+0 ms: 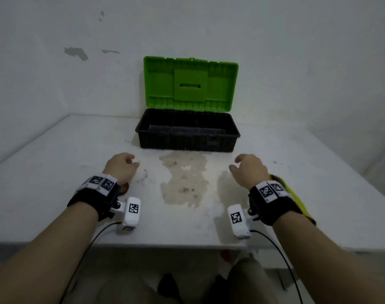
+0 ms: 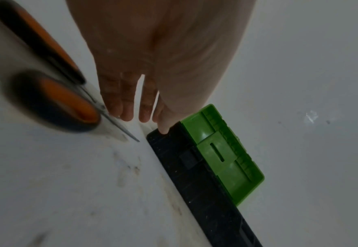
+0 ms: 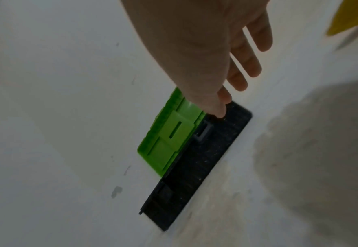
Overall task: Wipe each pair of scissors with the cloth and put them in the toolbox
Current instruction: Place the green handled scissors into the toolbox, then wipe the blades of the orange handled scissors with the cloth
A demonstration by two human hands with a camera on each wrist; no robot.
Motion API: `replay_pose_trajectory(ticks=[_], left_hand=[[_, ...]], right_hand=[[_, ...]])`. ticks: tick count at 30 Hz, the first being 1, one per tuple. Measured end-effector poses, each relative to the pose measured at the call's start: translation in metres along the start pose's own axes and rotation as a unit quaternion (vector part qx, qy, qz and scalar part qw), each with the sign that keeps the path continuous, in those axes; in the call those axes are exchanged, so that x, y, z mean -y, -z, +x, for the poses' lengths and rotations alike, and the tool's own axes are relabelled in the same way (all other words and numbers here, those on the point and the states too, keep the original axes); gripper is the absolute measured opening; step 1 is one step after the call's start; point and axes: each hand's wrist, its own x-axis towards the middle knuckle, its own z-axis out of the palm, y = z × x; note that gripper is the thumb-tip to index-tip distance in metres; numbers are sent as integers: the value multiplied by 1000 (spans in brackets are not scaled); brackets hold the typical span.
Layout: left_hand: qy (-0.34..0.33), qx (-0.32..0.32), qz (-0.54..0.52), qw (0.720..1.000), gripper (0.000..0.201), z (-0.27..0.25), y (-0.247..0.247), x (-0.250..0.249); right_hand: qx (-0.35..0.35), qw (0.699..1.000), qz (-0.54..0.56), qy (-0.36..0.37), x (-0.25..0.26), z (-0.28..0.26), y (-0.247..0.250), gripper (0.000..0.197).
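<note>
On the table (image 1: 55, 163), before the open toolbox (image 1: 188, 132), both hands hover relaxed and empty: left hand (image 1: 121, 166), right hand (image 1: 249, 168).

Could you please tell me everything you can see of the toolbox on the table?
The toolbox looks like moulded plastic: a black rectangular base, and a bright green lid hinged at the back, standing open and upright in front of the wall. The lid's inner face has ribs and a raised square panel with a slot. The base shows a front latch part and looks empty as far as visible. It rests on the stained white table; neither hand touches it.
</note>
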Motion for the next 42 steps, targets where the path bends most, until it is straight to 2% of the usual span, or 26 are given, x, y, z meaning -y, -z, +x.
replay_pose_trajectory(ticks=[4,9,11,16,21,23,25,29,32,34,36,40,42], left_hand=[[17,-22,103,994,43,-21,7,-1],[63,-25,264,962,53,-21,12,10],[81,-15,289,954,54,-8,11,25],[71,1,329,942,28,3,12,34],[63,-2,335,940,23,8,15,39],[52,-8,318,947,25,-9,17,24],[49,-4,307,951,27,-17,20,12],[18,-2,253,967,26,-33,25,-15],[-29,-7,153,988,24,-51,18,-40],[-52,7,34,998,14,-66,7,-57],[-61,42,-100,992,13,-86,-11,-74],[-86,95,-206,970,15,-130,-52,-101],[-85,115,-244,959,17,-145,-69,-104]], right_hand=[[2,997,-50,-64,-48,-15,2,38],[37,991,-70,-106,-77,-22,1,39],[38,992,-70,-102,-80,-21,1,36],[33,991,-67,-111,-88,-11,4,37],[27,991,-54,-121,-95,-11,6,28],[19,993,-46,-106,-95,-14,9,24],[12,996,-7,-88,-93,-18,14,29],[4,990,133,-57,-88,-24,23,22],[-7,966,257,-21,-80,-29,32,19],[-12,944,329,-6,-70,-34,39,17],[-10,915,403,-2,-61,-39,45,21],[39,860,508,18,-50,-52,54,23],[55,862,501,54,-51,-61,55,19]])
